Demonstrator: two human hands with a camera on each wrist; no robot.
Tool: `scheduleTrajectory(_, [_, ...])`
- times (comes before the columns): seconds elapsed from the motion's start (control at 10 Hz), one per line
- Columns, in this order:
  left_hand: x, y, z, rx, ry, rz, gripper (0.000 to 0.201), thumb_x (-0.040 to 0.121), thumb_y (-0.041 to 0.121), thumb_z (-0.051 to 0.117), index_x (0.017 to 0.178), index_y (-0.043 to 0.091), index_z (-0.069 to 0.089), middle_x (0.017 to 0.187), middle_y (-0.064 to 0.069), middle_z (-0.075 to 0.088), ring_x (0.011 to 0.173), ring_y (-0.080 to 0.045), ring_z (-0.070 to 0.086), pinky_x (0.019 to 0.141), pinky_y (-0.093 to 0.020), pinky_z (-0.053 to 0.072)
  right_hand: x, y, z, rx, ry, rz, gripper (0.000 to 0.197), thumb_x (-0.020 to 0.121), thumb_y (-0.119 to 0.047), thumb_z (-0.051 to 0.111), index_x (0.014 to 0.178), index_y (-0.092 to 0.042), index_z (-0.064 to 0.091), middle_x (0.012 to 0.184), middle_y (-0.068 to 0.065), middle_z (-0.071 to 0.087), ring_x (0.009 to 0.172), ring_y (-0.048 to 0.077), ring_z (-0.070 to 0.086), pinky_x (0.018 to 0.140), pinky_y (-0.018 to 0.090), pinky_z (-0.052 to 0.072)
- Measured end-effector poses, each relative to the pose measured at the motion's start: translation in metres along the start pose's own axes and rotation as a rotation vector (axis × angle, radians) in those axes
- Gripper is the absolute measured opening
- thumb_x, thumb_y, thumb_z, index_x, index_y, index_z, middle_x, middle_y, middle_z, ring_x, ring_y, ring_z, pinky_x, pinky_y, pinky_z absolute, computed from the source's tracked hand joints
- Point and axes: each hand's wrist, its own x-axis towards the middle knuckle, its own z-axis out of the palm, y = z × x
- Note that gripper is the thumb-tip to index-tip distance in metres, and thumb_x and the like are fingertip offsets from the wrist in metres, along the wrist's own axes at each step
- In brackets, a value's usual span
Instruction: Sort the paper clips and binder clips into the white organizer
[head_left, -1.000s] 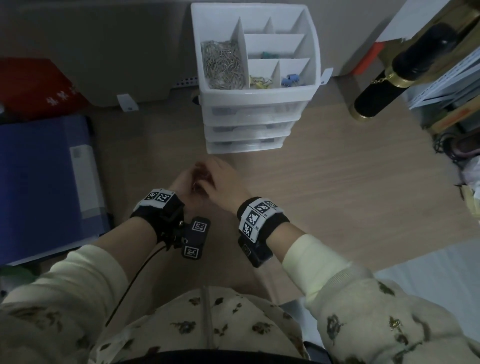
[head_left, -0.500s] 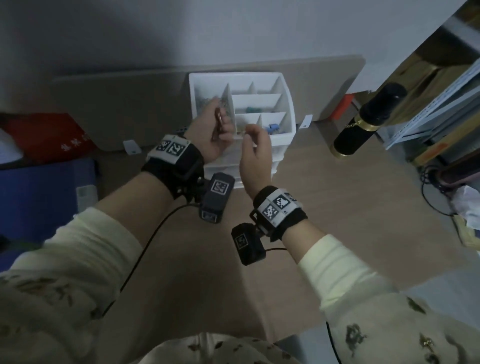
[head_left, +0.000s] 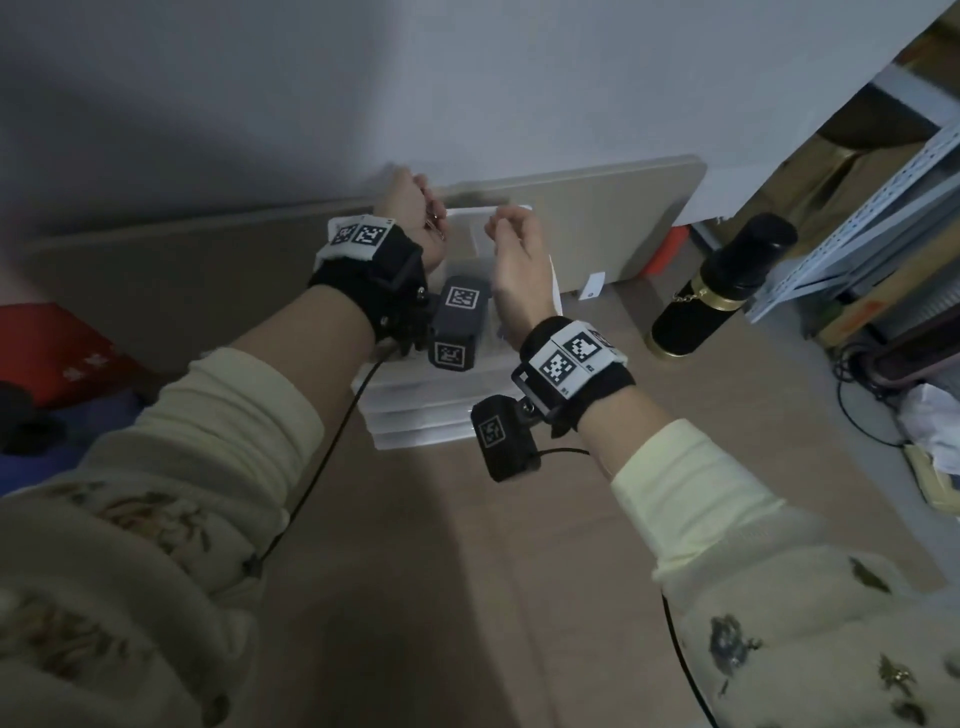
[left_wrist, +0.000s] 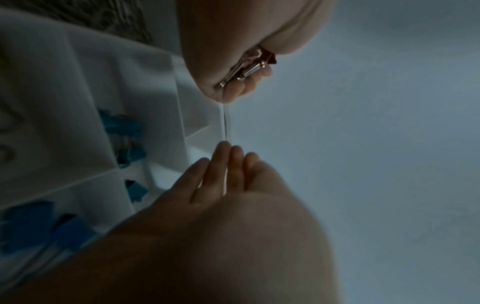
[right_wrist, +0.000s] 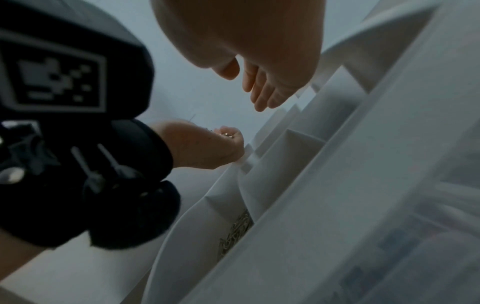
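The white organizer (head_left: 415, 415) stands on the wooden table, its top mostly hidden behind my raised hands. My left hand (head_left: 415, 218) hovers over its back left and grips a binder clip (left_wrist: 249, 65) with silver handles and a dark red body. My right hand (head_left: 511, 249) hangs over the compartments with straight, relaxed fingers (right_wrist: 259, 96) and nothing in them. In the left wrist view, blue binder clips (left_wrist: 124, 139) lie in small compartments of the organizer (left_wrist: 91, 82). Silver paper clips (right_wrist: 236, 232) fill a long compartment of the organizer (right_wrist: 337, 185).
A beige board (head_left: 597, 218) leans on the wall behind the organizer. A black cylinder with gold bands (head_left: 722, 291) stands to the right, with metal shelving (head_left: 883, 197) and cables (head_left: 857, 384) beyond it. A red box (head_left: 57, 348) sits at the far left.
Both hands rose from the table up over the organizer. The right hand, pinching over a compartment half a second ago, now has straight fingers. My view tilted up toward the wall.
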Motion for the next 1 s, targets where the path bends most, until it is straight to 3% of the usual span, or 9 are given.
scheduleTrajectory(0.1, [0.015, -0.002, 0.009, 0.064, 0.012, 0.113, 0.039, 0.099, 0.03, 0.031, 0.063, 0.022, 0.041, 0.048, 0.009, 0.04, 0.036, -0.004, 0.042, 0.037, -0.014, 0.027, 0.012, -0.002, 0.011, 0.027, -0.042, 0.01, 0.027, 0.098, -0.017, 0.039, 0.119, -0.006, 0.052, 0.12, 0.009, 0.057, 0.115, 0.02, 0.052, 0.103, 0.039, 0.04])
scheduleTrajectory(0.2, [0.025, -0.006, 0.009, 0.065, -0.023, 0.179, 0.032, 0.093, 0.019, 0.035, 0.062, 0.018, 0.042, 0.047, 0.005, 0.046, 0.038, -0.008, 0.044, 0.04, -0.017, 0.029, 0.018, -0.004, 0.02, 0.005, -0.106, 0.032, 0.029, 0.101, -0.016, 0.035, 0.12, -0.002, 0.052, 0.115, 0.007, 0.057, 0.113, 0.02, 0.052, 0.103, 0.035, 0.038])
scheduleTrajectory(0.3, [0.03, -0.008, 0.004, -0.077, -0.071, 0.19, 0.025, 0.089, 0.017, 0.038, 0.066, 0.012, 0.046, 0.055, -0.004, 0.046, 0.046, -0.016, 0.046, 0.05, -0.024, 0.037, 0.02, -0.002, 0.025, 0.019, -0.172, 0.039, 0.031, 0.102, -0.019, 0.031, 0.121, -0.006, 0.052, 0.116, 0.006, 0.057, 0.115, 0.02, 0.051, 0.105, 0.037, 0.037])
scheduleTrajectory(0.5, [0.028, -0.008, -0.003, 0.0, -0.09, 0.202, 0.038, 0.095, 0.033, 0.037, 0.073, 0.009, 0.055, 0.064, -0.006, 0.057, 0.061, -0.02, 0.054, 0.062, -0.026, 0.043, 0.019, 0.0, 0.026, 0.028, -0.203, 0.042, 0.041, 0.102, -0.027, 0.027, 0.127, -0.005, 0.05, 0.127, 0.011, 0.056, 0.122, 0.022, 0.049, 0.109, 0.043, 0.034])
scheduleTrajectory(0.6, [0.024, -0.009, -0.008, 0.093, -0.094, 0.191, 0.038, 0.096, 0.04, 0.033, 0.089, 0.011, 0.057, 0.082, -0.005, 0.063, 0.074, -0.019, 0.06, 0.054, -0.022, 0.04, 0.016, -0.003, 0.025, 0.027, -0.204, 0.046, 0.051, 0.097, -0.036, 0.025, 0.128, -0.005, 0.05, 0.129, 0.011, 0.055, 0.123, 0.021, 0.048, 0.111, 0.043, 0.033])
scheduleTrajectory(0.7, [0.02, -0.008, -0.01, 0.006, -0.126, 0.188, 0.038, 0.097, 0.038, 0.035, 0.098, 0.007, 0.056, 0.086, -0.01, 0.063, 0.078, -0.022, 0.064, 0.071, -0.03, 0.049, 0.018, -0.002, 0.023, 0.031, -0.222, 0.079, 0.06, 0.094, -0.043, 0.024, 0.137, -0.005, 0.043, 0.139, 0.01, 0.048, 0.131, 0.019, 0.041, 0.115, 0.041, 0.028])
scheduleTrajectory(0.8, [0.011, -0.007, -0.012, -0.068, -0.118, 0.204, 0.036, 0.098, 0.033, 0.036, 0.101, 0.003, 0.056, 0.079, -0.007, 0.064, 0.073, -0.02, 0.065, 0.074, -0.029, 0.051, 0.011, -0.006, 0.02, 0.004, -0.209, 0.114, 0.072, 0.086, -0.051, 0.025, 0.141, -0.006, 0.038, 0.145, 0.009, 0.042, 0.135, 0.018, 0.037, 0.116, 0.04, 0.026])
scheduleTrajectory(0.9, [0.0, -0.002, -0.016, 0.0, -0.114, 0.206, 0.035, 0.097, 0.034, 0.035, 0.098, 0.008, 0.058, 0.084, -0.003, 0.066, 0.08, -0.016, 0.066, 0.07, -0.027, 0.042, 0.011, -0.007, 0.013, 0.054, -0.191, 0.091, 0.052, 0.099, -0.038, 0.027, 0.132, -0.003, 0.046, 0.137, 0.008, 0.049, 0.128, 0.018, 0.045, 0.112, 0.036, 0.032])
scheduleTrajectory(1.0, [-0.009, 0.006, -0.027, 0.036, -0.127, 0.164, 0.037, 0.095, 0.037, 0.035, 0.085, 0.012, 0.061, 0.086, -0.003, 0.066, 0.088, -0.018, 0.064, 0.074, -0.029, 0.039, 0.004, -0.021, 0.001, 0.066, -0.141, 0.02, 0.029, 0.102, -0.021, 0.034, 0.115, -0.008, 0.055, 0.112, 0.005, 0.062, 0.107, 0.015, 0.058, 0.086, 0.023, 0.045])
